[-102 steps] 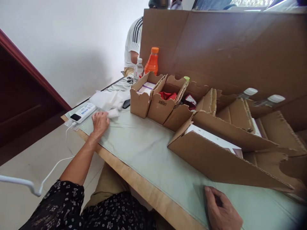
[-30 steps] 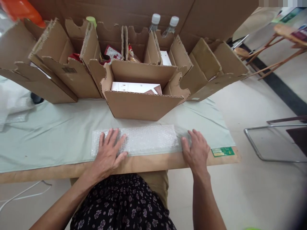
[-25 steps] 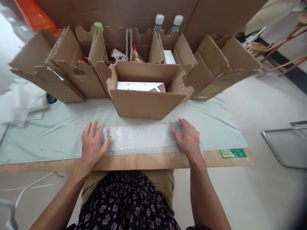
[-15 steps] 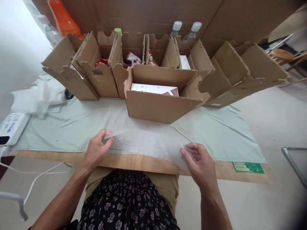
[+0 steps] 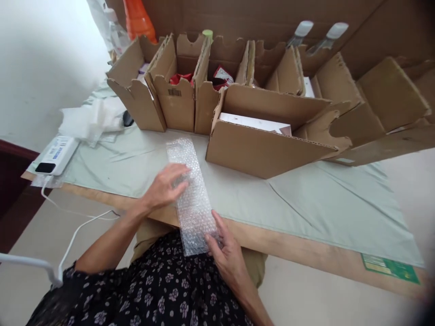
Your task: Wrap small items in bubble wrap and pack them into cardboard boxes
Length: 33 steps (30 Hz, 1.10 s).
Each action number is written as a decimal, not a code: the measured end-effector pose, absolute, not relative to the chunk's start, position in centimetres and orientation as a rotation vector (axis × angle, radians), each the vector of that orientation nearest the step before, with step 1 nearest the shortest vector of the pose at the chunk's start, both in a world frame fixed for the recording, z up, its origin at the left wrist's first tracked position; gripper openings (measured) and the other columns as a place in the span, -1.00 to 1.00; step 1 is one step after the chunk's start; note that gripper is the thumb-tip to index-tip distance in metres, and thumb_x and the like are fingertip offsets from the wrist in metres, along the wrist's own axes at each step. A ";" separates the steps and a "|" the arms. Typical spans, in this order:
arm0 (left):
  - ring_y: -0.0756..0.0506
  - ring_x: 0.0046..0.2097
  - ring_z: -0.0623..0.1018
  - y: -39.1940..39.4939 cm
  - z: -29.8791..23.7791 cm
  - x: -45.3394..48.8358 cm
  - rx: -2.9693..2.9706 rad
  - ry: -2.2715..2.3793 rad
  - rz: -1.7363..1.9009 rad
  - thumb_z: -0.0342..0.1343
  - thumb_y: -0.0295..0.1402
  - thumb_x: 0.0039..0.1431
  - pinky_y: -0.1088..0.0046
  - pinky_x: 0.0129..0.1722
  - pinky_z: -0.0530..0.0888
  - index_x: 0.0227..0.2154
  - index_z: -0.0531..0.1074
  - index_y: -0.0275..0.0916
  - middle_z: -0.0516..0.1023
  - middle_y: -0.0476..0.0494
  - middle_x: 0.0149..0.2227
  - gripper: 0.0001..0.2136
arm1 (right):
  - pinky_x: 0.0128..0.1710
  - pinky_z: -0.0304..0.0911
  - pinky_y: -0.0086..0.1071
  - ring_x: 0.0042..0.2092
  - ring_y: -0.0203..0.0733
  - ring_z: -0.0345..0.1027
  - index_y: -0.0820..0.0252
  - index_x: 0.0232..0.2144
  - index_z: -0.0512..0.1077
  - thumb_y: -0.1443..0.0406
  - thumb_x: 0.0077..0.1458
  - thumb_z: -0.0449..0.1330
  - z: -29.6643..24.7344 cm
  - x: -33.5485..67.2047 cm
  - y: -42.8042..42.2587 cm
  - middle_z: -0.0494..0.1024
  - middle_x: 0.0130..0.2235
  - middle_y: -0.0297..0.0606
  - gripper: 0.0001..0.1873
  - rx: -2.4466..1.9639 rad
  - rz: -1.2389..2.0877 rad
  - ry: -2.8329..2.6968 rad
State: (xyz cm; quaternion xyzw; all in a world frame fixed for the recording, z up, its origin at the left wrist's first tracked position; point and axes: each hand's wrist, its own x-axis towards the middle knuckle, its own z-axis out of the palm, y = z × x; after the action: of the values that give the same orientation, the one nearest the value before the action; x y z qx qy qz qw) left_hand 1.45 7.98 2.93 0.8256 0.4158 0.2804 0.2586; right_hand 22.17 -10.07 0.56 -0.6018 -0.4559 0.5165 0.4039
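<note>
A long strip of bubble wrap [image 5: 190, 194] lies on the pale green cloth [image 5: 306, 199], running from the cardboard boxes toward me and hanging over the table's near edge. My left hand [image 5: 165, 186] rests flat on its middle, fingers stretched out. My right hand [image 5: 227, 248] touches the near end of the strip where it overhangs the edge, fingers extended. Just behind stands an open cardboard box [image 5: 265, 145] with a white flat box [image 5: 251, 123] inside.
A row of open cardboard boxes [image 5: 170, 86] with red packets stands at the back before a tall cardboard wall. An orange bottle [image 5: 137, 18] and clear bottles [image 5: 301, 31] stand behind. A white power bank [image 5: 56, 156] with cable and crumpled white wrap [image 5: 90, 120] lie left. A green sticker [image 5: 390, 267] marks the right edge.
The bubble wrap has been lifted from lying sideways along the table edge and turned lengthwise, pointing away from me. Both hands shifted left with it and now lie flat on it.
</note>
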 end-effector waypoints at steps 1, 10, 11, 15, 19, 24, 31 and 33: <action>-0.25 0.19 0.54 5.9 2.7 0.8 2.162 1.020 0.719 0.11 -0.24 0.32 0.03 0.26 0.41 0.04 0.54 -0.23 0.63 -0.29 0.08 -0.69 | -0.30 0.48 -0.24 -0.26 -0.09 0.52 0.01 0.16 0.51 0.12 0.27 0.20 0.9 22.4 -10.1 0.66 -0.15 -0.20 -0.55 -1.501 1.379 -1.128; -0.27 0.14 0.59 1.0 0.5 -0.8 1.502 1.128 0.754 0.17 -0.01 0.25 0.09 0.18 0.49 0.46 0.01 -0.26 0.62 -0.33 0.08 -0.16 | -0.18 0.49 -0.22 0.01 0.00 0.54 0.13 0.25 0.36 -0.13 0.30 0.08 1.7 20.7 -2.0 0.62 0.04 -0.03 -0.33 -1.156 1.569 -0.897; -0.25 0.09 0.62 1.1 0.4 -0.3 1.508 1.258 0.764 0.17 -0.08 0.26 0.14 0.14 0.52 0.44 0.06 -0.29 0.63 -0.33 0.06 -0.21 | -0.19 0.50 -0.22 0.03 0.01 0.54 0.13 0.34 0.24 -0.13 0.31 0.07 1.4 20.6 -1.3 0.61 0.07 0.00 -0.27 -1.159 1.596 -0.906; -0.25 0.08 0.61 1.2 -0.4 1.0 1.687 1.517 0.820 0.14 -0.25 0.25 0.13 0.14 0.52 0.37 0.20 -0.32 0.61 -0.36 0.09 -0.35 | -0.20 0.50 -0.24 -0.04 -0.07 0.58 0.09 0.46 -0.02 -0.02 0.33 0.13 0.7 21.3 -1.1 0.59 0.10 0.01 -0.19 -1.281 1.492 -1.029; -0.27 0.08 0.58 1.3 -1.0 1.0 1.895 1.591 0.825 0.14 -0.30 0.23 0.11 0.15 0.50 0.38 0.18 -0.29 0.59 -0.35 0.12 -0.34 | 0.01 0.47 -0.10 0.00 -0.06 0.54 0.03 0.19 0.43 0.21 0.30 0.17 1.0 22.4 -2.6 0.64 0.03 -0.13 -0.57 -1.446 1.000 -1.489; -0.26 -0.04 0.59 2.2 -0.6 1.3 2.033 1.605 0.704 0.09 -0.31 0.29 0.11 0.07 0.50 0.39 0.14 -0.37 0.63 -0.29 -0.12 -0.36 | 0.19 0.33 0.09 0.29 0.11 0.32 0.07 0.14 0.48 0.44 0.18 0.11 0.5 21.9 -2.2 0.51 0.24 -0.10 -0.50 -1.387 0.532 -2.089; -0.28 -0.05 0.56 1.9 -0.3 1.2 2.184 1.670 0.756 0.14 -0.29 0.28 0.07 0.04 0.49 0.40 0.10 -0.32 0.59 -0.31 -0.08 -0.32 | 0.10 0.34 0.00 0.26 0.12 0.36 0.15 0.07 0.53 0.42 0.32 0.09 -0.4 21.0 -1.5 0.54 0.22 -0.05 -0.64 -1.451 0.328 -2.303; -0.33 0.11 0.52 1.0 0.2 0.7 2.237 1.638 0.872 0.18 -0.28 0.25 0.01 0.14 0.45 0.39 0.11 -0.28 0.51 -0.39 0.11 -0.31 | 0.07 0.34 -0.04 0.23 0.10 0.39 0.15 0.02 0.56 0.42 0.35 0.09 -0.1 21.1 -1.2 0.58 0.18 -0.06 -0.68 -1.436 0.298 -2.307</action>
State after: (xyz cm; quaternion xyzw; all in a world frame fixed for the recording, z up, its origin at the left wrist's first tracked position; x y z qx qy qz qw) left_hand 0.74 1.01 0.21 0.7643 0.5598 0.2979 0.1175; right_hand 21.09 -1.19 -0.05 -0.5143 -0.8265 0.1068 0.2026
